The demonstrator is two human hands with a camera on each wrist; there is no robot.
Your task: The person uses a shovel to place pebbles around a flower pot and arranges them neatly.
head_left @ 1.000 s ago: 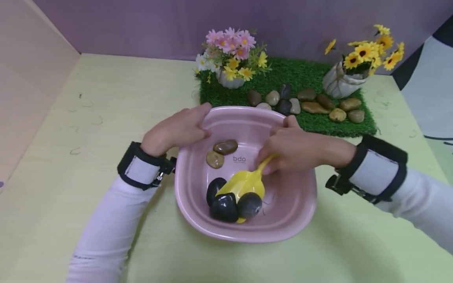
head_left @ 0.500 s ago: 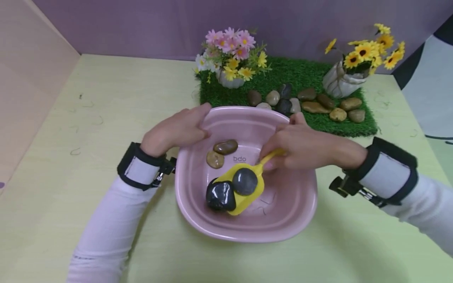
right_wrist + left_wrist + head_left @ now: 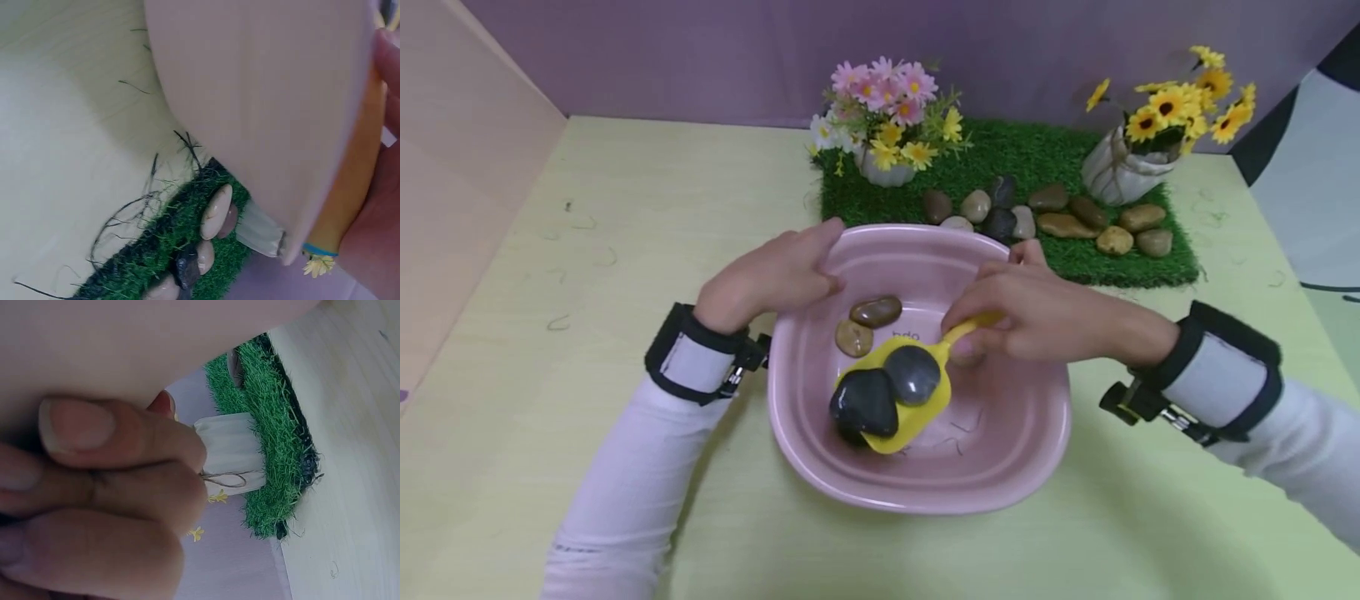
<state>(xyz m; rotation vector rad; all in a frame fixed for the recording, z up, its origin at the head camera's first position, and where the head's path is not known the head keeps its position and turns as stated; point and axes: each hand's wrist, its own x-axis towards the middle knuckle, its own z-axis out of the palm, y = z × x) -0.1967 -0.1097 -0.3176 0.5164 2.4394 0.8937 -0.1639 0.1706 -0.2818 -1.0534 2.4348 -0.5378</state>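
Observation:
My left hand (image 3: 771,279) grips the far left rim of a pink basin (image 3: 917,497), its fingers bent over the edge. In the left wrist view the curled fingers (image 3: 144,506) lie against the basin's wall. My right hand (image 3: 1037,312) holds a yellow toy shovel (image 3: 910,421) by its handle, inside the basin. A round dark grey stone (image 3: 912,375) and a larger black stone (image 3: 865,404) lie on the blade. Part of another black stone (image 3: 852,436) shows beneath it. Beyond the shovel are a brown stone (image 3: 876,311) and a tan stone (image 3: 854,338).
Behind the basin, a mat of artificial grass (image 3: 1030,150) bears several stones (image 3: 1067,225). Pots of pink and yellow flowers (image 3: 887,171) and of sunflowers (image 3: 1123,171) stand on it. Loose dark strands are on the table (image 3: 587,250) and in the basin.
The shovel has slid under the dark stones and lifted slightly. The grey stone has rolled up the blade towards the handle, and the black one now sits on it. My left hand stays put.

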